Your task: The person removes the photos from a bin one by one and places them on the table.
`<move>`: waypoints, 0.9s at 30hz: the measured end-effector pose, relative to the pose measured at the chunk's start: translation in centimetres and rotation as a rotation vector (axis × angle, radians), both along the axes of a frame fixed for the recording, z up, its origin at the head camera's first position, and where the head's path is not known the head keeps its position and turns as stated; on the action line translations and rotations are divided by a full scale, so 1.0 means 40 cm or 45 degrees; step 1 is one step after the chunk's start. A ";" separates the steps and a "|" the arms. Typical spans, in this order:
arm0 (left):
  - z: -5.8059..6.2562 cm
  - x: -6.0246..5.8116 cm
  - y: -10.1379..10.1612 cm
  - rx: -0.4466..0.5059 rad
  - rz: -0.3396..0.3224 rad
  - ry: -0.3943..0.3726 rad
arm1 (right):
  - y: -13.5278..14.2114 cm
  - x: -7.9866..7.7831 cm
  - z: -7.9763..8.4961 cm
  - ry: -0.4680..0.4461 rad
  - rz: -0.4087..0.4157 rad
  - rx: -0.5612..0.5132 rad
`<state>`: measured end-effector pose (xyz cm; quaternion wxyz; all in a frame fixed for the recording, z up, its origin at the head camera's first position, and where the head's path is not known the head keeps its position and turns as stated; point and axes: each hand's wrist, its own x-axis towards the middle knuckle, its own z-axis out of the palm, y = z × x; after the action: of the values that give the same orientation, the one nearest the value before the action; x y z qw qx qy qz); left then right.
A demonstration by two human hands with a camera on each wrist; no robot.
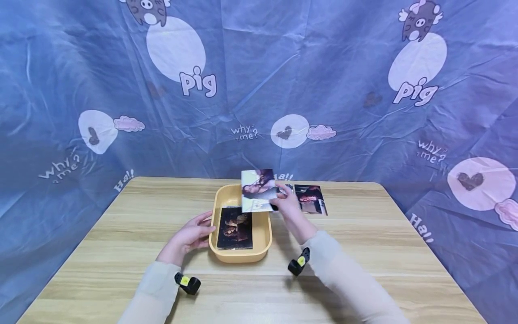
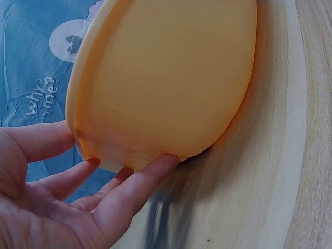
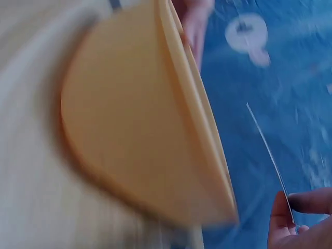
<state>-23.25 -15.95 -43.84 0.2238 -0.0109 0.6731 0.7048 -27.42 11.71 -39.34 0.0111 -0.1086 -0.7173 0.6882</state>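
My left hand (image 1: 193, 234) holds the left side of a yellow plastic bin (image 1: 243, 257), with fingertips against the wall and rim in the left wrist view. A dark photo print (image 1: 235, 230) showing figures lies in the bin's near part. Above the bin's far right corner, my right hand (image 1: 286, 201) pinches another photo print (image 1: 257, 190) by its right edge, its picture facing the head view. Seen edge-on in the right wrist view, that print is a thin line between thumb and fingers (image 3: 280, 215). Part of the bin's far interior is hidden behind it.
Right of the bin, a dark photo print (image 1: 310, 200) lies flat near the table's back edge. Beside it another print (image 1: 286, 188) is partly covered by the right hand. A blue printed cloth (image 1: 259, 90) hangs behind the wooden table (image 1: 154, 216).
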 end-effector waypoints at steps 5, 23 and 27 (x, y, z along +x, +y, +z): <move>0.002 0.004 -0.001 -0.007 0.013 0.000 | 0.145 -0.024 -0.008 -0.019 -0.038 -0.013; 0.003 0.007 0.001 -0.012 0.016 0.001 | 0.562 -0.035 -0.063 -0.222 -0.250 -0.085; 0.002 0.008 0.004 -0.011 0.009 -0.002 | 0.611 -0.034 -0.089 -0.257 -0.266 -0.049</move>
<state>-22.91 -15.77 -43.77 0.2217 -0.0147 0.6759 0.7027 -28.78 36.16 -42.89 0.0082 -0.2514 -0.6862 0.6826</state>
